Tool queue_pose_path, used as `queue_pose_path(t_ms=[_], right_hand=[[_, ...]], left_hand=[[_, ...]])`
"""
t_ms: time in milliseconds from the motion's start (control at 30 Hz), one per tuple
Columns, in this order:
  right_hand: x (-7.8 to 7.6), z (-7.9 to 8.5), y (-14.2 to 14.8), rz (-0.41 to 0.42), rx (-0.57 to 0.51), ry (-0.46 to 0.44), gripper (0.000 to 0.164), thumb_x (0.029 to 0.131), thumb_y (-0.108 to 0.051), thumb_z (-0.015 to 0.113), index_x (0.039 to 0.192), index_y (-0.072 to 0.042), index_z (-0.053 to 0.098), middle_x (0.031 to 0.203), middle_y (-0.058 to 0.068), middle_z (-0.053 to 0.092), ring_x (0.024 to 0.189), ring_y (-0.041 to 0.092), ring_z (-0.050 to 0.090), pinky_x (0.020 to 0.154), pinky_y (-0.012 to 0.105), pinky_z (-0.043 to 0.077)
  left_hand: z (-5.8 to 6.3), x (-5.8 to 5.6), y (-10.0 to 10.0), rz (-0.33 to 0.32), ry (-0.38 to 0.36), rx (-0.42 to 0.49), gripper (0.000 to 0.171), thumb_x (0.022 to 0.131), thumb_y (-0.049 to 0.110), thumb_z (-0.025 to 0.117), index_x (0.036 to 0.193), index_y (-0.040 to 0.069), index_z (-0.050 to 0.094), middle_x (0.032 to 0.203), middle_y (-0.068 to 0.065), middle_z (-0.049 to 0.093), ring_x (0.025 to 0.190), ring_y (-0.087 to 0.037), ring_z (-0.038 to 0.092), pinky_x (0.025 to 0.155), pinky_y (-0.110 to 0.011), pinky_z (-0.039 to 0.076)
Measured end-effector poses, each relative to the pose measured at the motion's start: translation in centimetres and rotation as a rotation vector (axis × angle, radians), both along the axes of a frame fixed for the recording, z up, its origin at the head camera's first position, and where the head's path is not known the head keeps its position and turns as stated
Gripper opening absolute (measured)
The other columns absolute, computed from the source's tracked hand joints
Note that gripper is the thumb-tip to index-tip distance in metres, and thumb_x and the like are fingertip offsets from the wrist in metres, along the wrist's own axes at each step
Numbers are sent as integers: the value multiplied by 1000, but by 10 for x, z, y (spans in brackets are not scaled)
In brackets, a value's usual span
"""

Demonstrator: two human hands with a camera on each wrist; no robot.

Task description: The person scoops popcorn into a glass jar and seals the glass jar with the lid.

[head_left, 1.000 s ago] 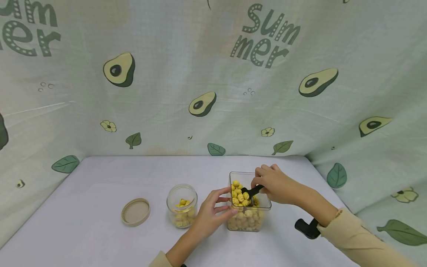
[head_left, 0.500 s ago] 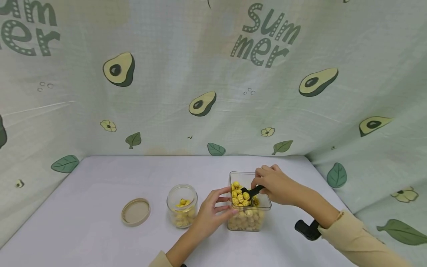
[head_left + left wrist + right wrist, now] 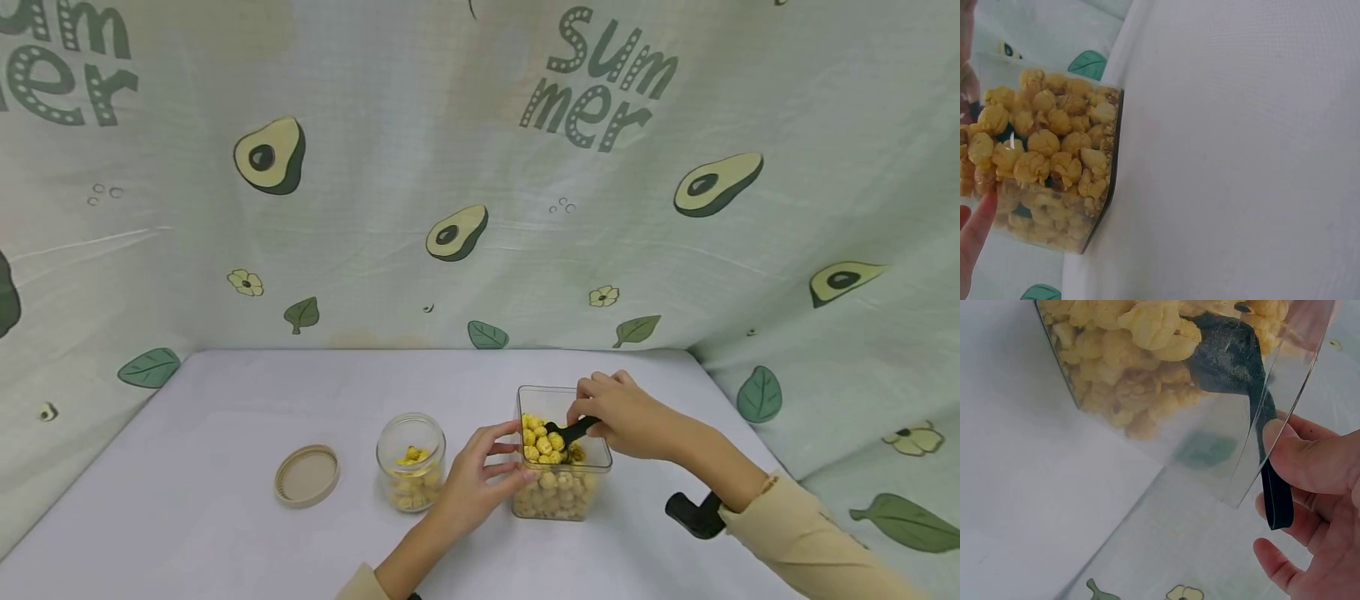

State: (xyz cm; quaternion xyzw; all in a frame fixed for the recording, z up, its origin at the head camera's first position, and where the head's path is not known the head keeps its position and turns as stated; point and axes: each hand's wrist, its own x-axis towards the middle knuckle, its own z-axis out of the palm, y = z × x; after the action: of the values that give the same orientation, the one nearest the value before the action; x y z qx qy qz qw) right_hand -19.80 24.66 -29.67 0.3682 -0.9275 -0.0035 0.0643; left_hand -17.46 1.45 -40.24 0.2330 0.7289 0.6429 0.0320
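Note:
A clear, straight-sided container (image 3: 553, 492) of yellow popcorn (image 3: 1044, 140) stands right of the table's middle. My left hand (image 3: 480, 475) grips its near-left corner, fingers on the left wall and thumb at the front. From the right, my right hand (image 3: 626, 417) pinches the handle of a black scoop (image 3: 573, 430) between thumb and fingers. The scoop's bowl is down among the popcorn, seen through the wall in the right wrist view. Left of my left hand is a round clear jar (image 3: 397, 433), lidless, partly filled with popcorn.
A round beige lid (image 3: 307, 476) lies left of the jar on the white-covered table (image 3: 187, 500). Behind and at the sides hangs a pale curtain (image 3: 360, 167) printed with avocados and leaves. A black strap piece (image 3: 696, 515) sits at my right sleeve.
At the container's left, the popcorn pile has sunk slightly around the scoop. Both hands keep their holds, and the jar and lid stay put.

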Motion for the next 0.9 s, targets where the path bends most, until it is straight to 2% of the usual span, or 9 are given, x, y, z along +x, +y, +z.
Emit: queue_pose_path(t_ms=[300,533,767,900], right_hand=[[0,2,10,-3,-89,-40,22,80,-9,69,96,-25,67,88,-11,53,82,10,45,70,30,32],[4,3,17,-53,-157,-89,22,83,-8,67,97,-24,66,90,-11,53,85,10,45,71,30,28],[8,-3,7,-40,-125,-46,21,82,-8,67,97,-22,67,91,-8,55,85,13,47,70,31,31],[9,-4,8,-47,-139,-51,21,82,-7,66,97,-22,67,91,-8,55,85,12,47,71,30,31]], left_hand=[[-1,0,0,10,16,8,56,84,25,69,134,12,46,132,-9,46,114,-26,52,91,-26,51],[0,0,-1,4,14,10,56,84,25,69,134,14,46,132,-9,46,114,-26,52,91,-26,51],[1,0,-1,-2,23,8,56,85,24,68,134,13,45,132,-11,46,114,-28,52,92,-30,51],[1,1,0,-4,25,4,55,85,24,68,134,14,46,132,-11,45,114,-28,52,92,-31,51]])
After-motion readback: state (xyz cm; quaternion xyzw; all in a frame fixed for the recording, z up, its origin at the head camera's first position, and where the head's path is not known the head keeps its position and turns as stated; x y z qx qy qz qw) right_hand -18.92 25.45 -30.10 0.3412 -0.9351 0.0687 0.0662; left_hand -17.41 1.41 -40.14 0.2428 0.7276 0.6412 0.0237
